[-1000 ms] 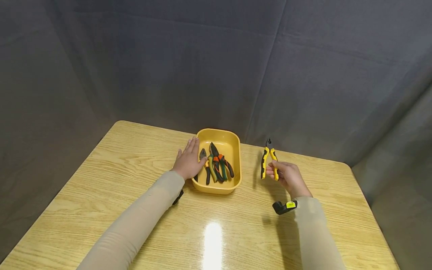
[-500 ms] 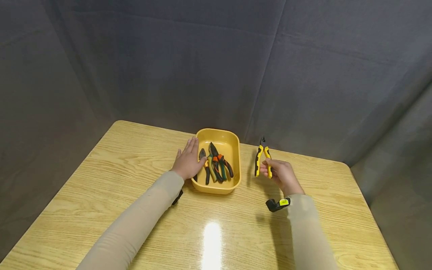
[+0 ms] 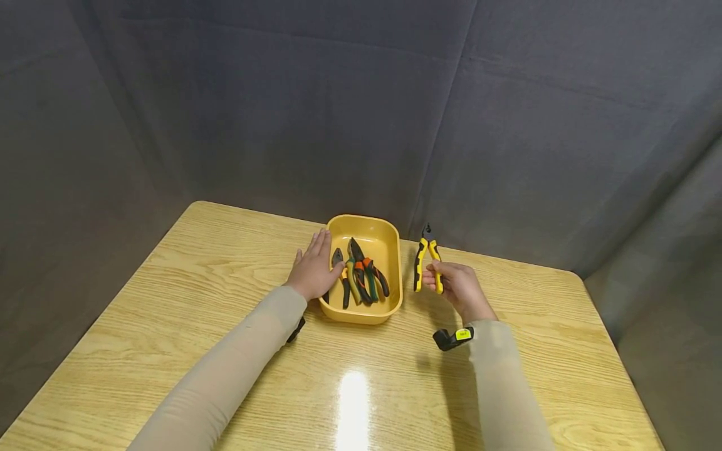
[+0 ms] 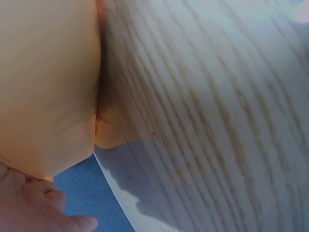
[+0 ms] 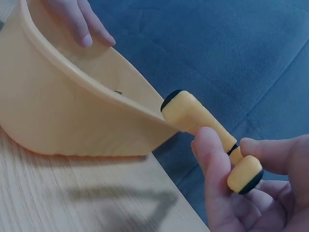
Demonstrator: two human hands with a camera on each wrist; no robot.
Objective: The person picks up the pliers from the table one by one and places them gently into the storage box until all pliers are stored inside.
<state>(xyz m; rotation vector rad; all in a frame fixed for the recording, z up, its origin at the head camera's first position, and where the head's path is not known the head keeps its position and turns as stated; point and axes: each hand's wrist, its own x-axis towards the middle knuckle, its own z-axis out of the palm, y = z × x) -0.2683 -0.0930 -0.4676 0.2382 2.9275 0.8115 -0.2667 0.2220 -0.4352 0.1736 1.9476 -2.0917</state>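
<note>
A yellow tray (image 3: 389, 235) sits on the wooden table (image 3: 197, 294) and holds several pliers (image 3: 361, 275) with green, orange and black handles. My left hand (image 3: 313, 269) lies flat against the tray's left side, fingers straight. My right hand (image 3: 457, 288) grips yellow-and-black pliers (image 3: 423, 263) by the handles, nose up, in the air just right of the tray. In the right wrist view the pliers' handles (image 5: 207, 135) lie between my thumb and fingers, close to the tray's wall (image 5: 72, 116).
A dark grey cloth backdrop (image 3: 361, 106) closes off the table's far and side edges. Black wrist cameras sit on both forearms (image 3: 451, 338). Bare wood stretches in front of the tray and to its left.
My right hand has carried the yellow pliers leftward and slightly up, from mid-right of the table to just beside the tray. The left hand has stayed against the tray.
</note>
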